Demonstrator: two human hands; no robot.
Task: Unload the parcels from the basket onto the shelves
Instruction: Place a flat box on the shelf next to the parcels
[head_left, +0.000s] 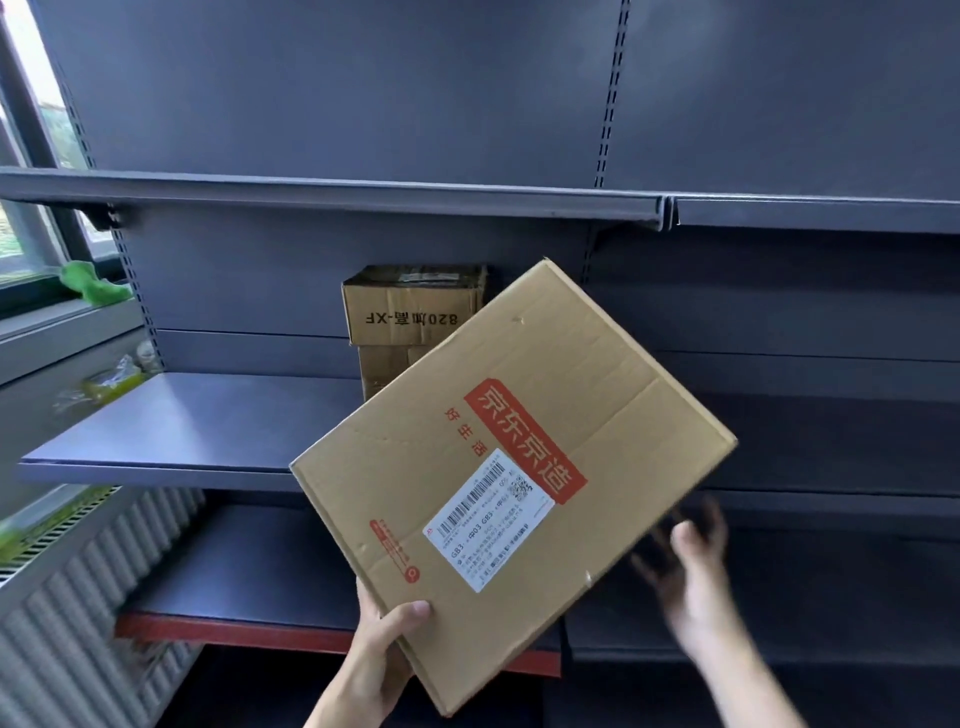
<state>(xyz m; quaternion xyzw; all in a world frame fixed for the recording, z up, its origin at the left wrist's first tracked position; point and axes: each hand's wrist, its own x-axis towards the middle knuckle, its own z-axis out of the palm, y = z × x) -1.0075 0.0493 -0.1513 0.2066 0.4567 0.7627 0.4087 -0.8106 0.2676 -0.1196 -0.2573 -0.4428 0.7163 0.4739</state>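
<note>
Flat cardboard box (519, 467) held tilted in the air in front of the middle shelf (208, 415), not yet resting on it. Left hand (382, 644) pinches only its lower corner, thumb on top. Right hand (691, 566) open, blurred, apart from the box.

Risk: a one-corner grip on smooth creased card may let it pivot or slip, or knock the two stacked boxes (410, 322) behind. Shelf is flat, dark painted metal.
</note>
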